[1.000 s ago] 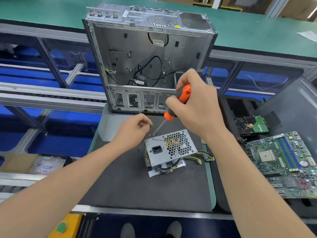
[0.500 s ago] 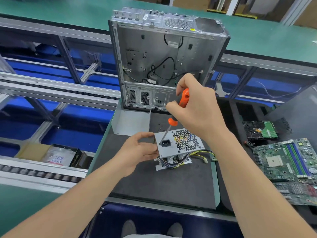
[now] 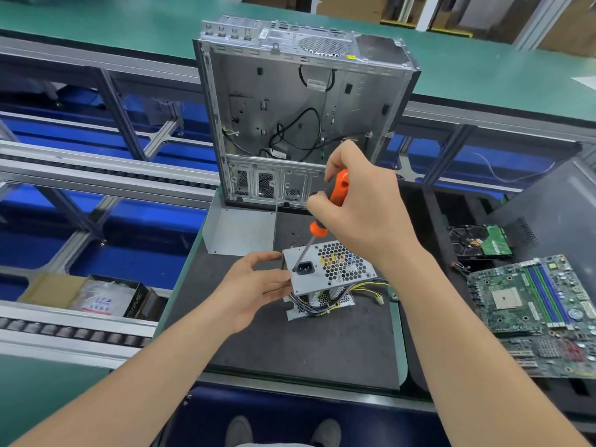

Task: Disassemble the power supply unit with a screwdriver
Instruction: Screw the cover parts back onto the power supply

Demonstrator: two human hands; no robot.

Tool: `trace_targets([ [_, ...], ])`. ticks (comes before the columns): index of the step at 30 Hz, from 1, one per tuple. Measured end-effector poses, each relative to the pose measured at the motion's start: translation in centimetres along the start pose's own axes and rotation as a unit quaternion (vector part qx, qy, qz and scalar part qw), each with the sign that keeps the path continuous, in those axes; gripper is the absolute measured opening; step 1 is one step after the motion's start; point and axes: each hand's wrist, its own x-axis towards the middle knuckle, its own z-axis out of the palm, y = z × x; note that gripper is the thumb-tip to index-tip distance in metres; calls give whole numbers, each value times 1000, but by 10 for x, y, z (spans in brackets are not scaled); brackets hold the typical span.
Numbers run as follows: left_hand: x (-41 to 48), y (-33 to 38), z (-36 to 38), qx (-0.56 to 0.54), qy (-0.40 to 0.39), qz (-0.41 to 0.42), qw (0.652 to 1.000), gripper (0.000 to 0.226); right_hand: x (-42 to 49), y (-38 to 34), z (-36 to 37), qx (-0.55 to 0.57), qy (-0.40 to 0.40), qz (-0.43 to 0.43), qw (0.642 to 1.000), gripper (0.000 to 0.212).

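**Item: power supply unit**. A silver box with a honeycomb grille and a black mains socket. It stands on the dark mat of the counter, just in front of the opened computer case. It appears to sit on a loose perforated plate, and its wire bundle spills out to the right.

**Left hand**. Fingers and thumb are curled round the unit's left edge, steadying it.

**Right hand**. Wrapped round the orange handle of the screwdriver. The shaft slants down to the left and the tip meets the face just beside the mains socket. Whether it is seated in a screw head cannot be told.

**Hazards, as judged:**
- Cam-out. The slanted shaft may ride out of the screw head under torque, rounding the head or scoring the panel.
- Slip towards the left hand. The tip is near the steadying fingers, so a skid could jab them.
- Unit shift. Standing on the plate and wires, the box may rock or twist if the grip loosens.
- Lost fastener. A freed screw could roll off the mat or drop into the grille.
- Snagged wires, if the casing is pulled apart before they are cleared.

**Nearby:** motherboard and hard drive, well apart to the right.
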Motion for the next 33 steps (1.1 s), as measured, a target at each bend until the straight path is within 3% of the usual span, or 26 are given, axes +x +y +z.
trace_targets([
  [6,2,-2,1,-19,8,-2,1000,49,5,-8,-9,24,-119,-61,991,32],
  [9,2,-2,1,-21,8,-1,1000,47,8,-14,-8,-33,-92,-66,993,19],
  [12,3,-2,1,-15,9,-3,1000,44,12,-17,-6,-128,-82,-69,986,39],
  [16,4,-2,3,-9,15,-3,1000,40,18,-20,-14,-78,-173,-95,977,15],
  [20,2,0,4,-13,22,2,1000,37,21,-22,-25,-26,-277,-127,952,29],
  [22,1,1,5,-7,23,4,1000,37,19,-25,-23,-33,-266,-121,956,29],
  [24,0,2,6,-4,22,2,1000,38,19,-28,-16,-121,-201,-135,963,13],
  [26,0,3,5,2,21,-2,1000,39,22,-30,-12,-247,-144,-133,949,43],
  [27,0,3,6,5,20,-4,1000,39,23,-32,-12,-262,-145,-129,946,47],
  [30,1,3,5,6,18,-6,1000,39,25,-33,-20,-161,-222,-127,953,7],
  [33,2,1,4,3,19,-4,1000,36,26,-33,-32,-114,-289,-110,944,34],
])
